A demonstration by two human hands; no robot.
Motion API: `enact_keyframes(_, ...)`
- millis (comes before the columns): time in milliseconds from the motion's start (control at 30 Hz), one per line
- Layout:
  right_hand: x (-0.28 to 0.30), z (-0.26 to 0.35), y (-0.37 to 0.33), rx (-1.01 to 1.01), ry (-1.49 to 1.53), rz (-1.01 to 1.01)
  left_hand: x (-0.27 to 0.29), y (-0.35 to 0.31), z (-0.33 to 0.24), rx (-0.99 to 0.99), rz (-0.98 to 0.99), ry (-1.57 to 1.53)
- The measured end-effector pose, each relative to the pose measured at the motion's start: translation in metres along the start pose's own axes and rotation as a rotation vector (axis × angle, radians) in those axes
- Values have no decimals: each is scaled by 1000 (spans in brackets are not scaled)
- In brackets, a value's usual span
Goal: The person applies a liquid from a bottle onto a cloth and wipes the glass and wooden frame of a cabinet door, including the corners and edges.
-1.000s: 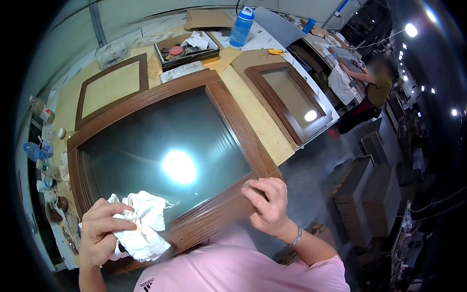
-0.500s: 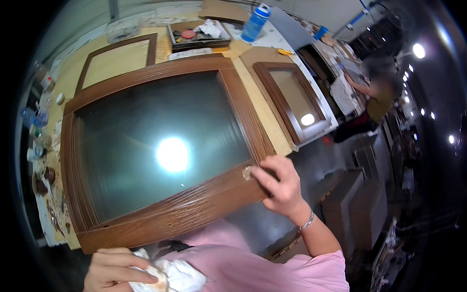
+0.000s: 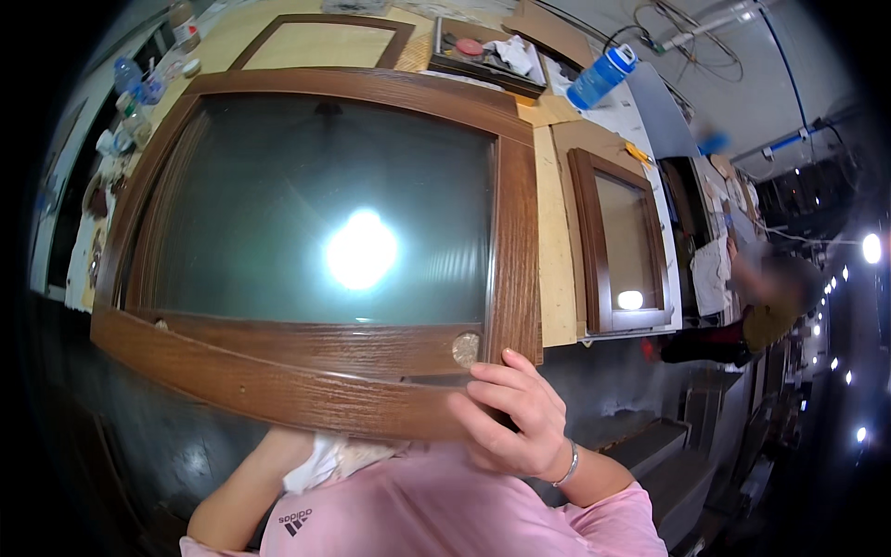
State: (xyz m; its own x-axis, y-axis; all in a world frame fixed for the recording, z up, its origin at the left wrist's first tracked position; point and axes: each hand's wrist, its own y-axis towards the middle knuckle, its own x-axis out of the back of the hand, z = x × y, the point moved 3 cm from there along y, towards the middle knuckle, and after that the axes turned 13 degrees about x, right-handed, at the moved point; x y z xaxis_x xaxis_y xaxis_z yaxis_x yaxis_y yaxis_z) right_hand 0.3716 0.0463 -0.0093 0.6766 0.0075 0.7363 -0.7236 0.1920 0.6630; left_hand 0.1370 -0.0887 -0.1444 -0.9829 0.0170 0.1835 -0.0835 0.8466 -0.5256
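A large brown wooden-framed glass door [image 3: 517,232] fills the middle, its dark panel reflecting a bright lamp. Along its near side two brown rails show, with a dark gap between them; I cannot tell whether a second frame lies underneath. A round, speckled tan pad [image 3: 466,351] sits on the inner rail at the right corner. My right hand [image 3: 520,418] grips the right end of the near rail, its fingertips blurred. Under the near edge, my left hand [image 3: 292,446] has a bunched white cloth [image 3: 339,459] with it; the door hides its fingers.
A smaller brown framed panel [image 3: 601,320] lies at the right, beside a blue bottle [image 3: 601,79] and a tray [image 3: 487,74] of small items. Another frame [image 3: 399,42] is at the back. Bottles [image 3: 130,79] line the left edge. A co-worker [image 3: 770,325] is farther right.
My left hand and the cloth have moved from the lower left to beneath the door's near edge. My right hand has slid off the pad onto the rail's end. A gap now shows between two rails.
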Motion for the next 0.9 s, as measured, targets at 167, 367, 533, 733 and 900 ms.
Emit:
enact_keyframes(167,-11,17,-4,5,5,4,-57,23,-11,7,210,-371)
enact_keyframes(367,-24,32,-11,-18,-30,-3,-55,20,-3,127,484,-518)
enact_keyframes(533,-24,37,-12,-41,-44,33,-62,29,-5,189,699,-568)
enact_keyframes(733,-22,46,-11,-64,-210,51,-71,50,-12,261,960,-625)
enact_keyframes(900,-19,38,-7,-56,-129,69,-67,52,-41,320,927,-621)
